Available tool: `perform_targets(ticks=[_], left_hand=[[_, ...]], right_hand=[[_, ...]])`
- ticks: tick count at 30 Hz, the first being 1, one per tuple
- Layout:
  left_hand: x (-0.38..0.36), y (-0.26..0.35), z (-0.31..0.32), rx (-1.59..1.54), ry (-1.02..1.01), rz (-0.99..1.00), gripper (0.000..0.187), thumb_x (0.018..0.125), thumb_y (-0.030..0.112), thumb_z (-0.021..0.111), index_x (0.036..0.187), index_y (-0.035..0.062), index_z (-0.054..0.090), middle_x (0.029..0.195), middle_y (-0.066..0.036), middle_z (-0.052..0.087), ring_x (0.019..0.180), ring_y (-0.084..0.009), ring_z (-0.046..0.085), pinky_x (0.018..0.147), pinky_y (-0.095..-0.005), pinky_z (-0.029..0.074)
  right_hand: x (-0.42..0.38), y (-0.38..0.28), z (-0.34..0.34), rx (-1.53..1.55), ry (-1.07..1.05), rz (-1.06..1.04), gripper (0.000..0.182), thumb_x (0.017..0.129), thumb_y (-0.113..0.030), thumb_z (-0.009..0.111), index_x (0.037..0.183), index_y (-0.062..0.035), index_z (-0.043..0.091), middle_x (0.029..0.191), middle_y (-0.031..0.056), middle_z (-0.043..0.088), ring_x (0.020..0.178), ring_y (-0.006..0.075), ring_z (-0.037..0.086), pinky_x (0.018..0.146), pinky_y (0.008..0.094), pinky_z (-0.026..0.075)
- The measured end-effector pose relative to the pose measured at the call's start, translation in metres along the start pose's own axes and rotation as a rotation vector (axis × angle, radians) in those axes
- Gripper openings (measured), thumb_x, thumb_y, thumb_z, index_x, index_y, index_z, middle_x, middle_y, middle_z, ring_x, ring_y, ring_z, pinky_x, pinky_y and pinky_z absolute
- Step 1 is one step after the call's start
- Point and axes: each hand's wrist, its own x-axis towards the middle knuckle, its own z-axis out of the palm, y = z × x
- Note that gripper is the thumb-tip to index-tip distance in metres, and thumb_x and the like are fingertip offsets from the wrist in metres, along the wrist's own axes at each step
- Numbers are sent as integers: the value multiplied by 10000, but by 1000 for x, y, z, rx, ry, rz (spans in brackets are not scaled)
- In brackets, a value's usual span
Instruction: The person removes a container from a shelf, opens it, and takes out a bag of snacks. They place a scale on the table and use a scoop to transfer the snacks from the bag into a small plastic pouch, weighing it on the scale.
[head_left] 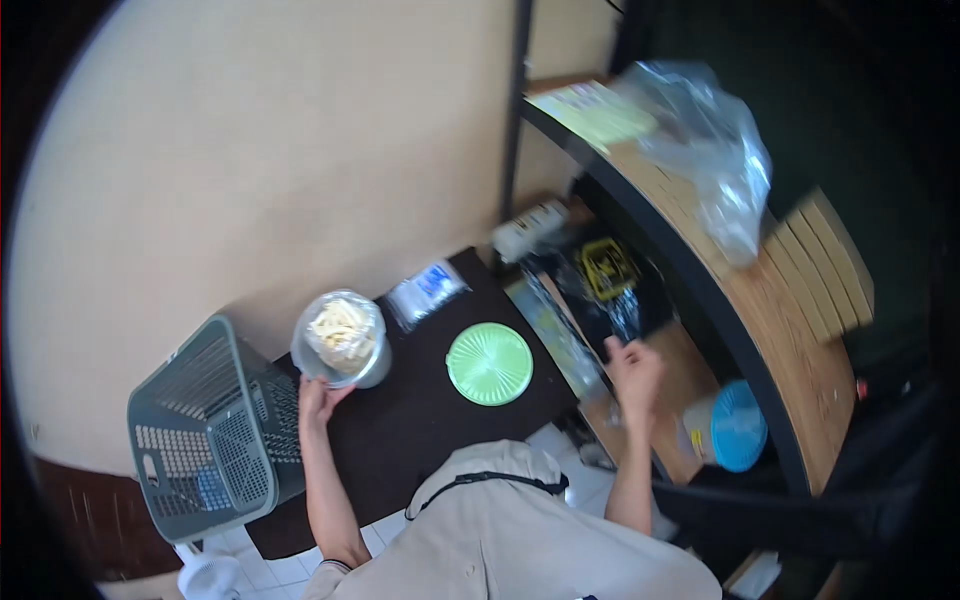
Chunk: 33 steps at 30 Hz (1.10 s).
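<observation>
Your left hand (318,398) grips the clear tub (376,369) at its near side, fingers bent against the wall; tub's over the dark table (400,420), pale contents (343,333) inside. Green lid (490,364) lies on the table, right of the tub, clear of your fingers. Your right hand (636,370) is by the shelf (690,440), fingers partly curled, blurred near black plastic (626,316); can't tell if they hold anything.

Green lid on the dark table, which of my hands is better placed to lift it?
Probably your right hand: it seems free, though blur leaves that uncertain. Your left hand grips the clear container. The green lid lies between them on the dark table.
</observation>
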Motion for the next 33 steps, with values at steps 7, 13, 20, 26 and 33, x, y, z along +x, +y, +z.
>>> perform_targets(ticks=[7, 13, 20, 26, 33], left_hand=[[11, -17, -19, -88, 46, -18, 503, 952, -34, 413, 1432, -7, 265, 1363, -296, 490, 1102, -474, 645, 823, -522, 653], [-35, -29, 23, 93, 163, 12, 703, 1017, 422, 592, 1436, -43, 273, 1301, -419, 484, 1043, -452, 685, 810, -462, 647], [-10, -29, 4, -18, 176, 98, 330, 1021, 86, 519, 1202, -165, 405, 1060, -348, 649, 878, -399, 738, 772, -427, 663], [-15, -7, -14, 435, 519, 72, 305, 1006, 194, 523, 1184, -43, 593, 725, -127, 677, 491, -131, 549, 415, -261, 428], [-4, -46, -41, 333, 848, 377, 454, 1034, 352, 567, 1215, -65, 575, 741, -102, 671, 556, -153, 611, 491, -292, 489]], right_hand=[[-14, 163, -140, -430, 477, -14, 336, 823, -264, 825, 993, 10, 729, 1016, 219, 723, 973, 348, 687, 876, 416, 511], [-35, 218, -155, -540, 463, 226, 498, 893, -434, 724, 1087, 24, 712, 1113, 252, 698, 1102, 437, 622, 983, 482, 462], [-10, 343, -158, -743, 209, 86, 184, 780, -176, 708, 848, -7, 678, 880, 193, 699, 855, 393, 669, 769, 514, 510], [3, 232, -164, -220, 283, 493, 69, 782, 56, 582, 811, 21, 634, 751, 214, 686, 678, 294, 699, 596, 395, 569], [12, 146, -36, 73, -2, -124, 376, 718, 33, 768, 976, -43, 505, 900, 71, 533, 864, 174, 546, 804, 332, 484]])
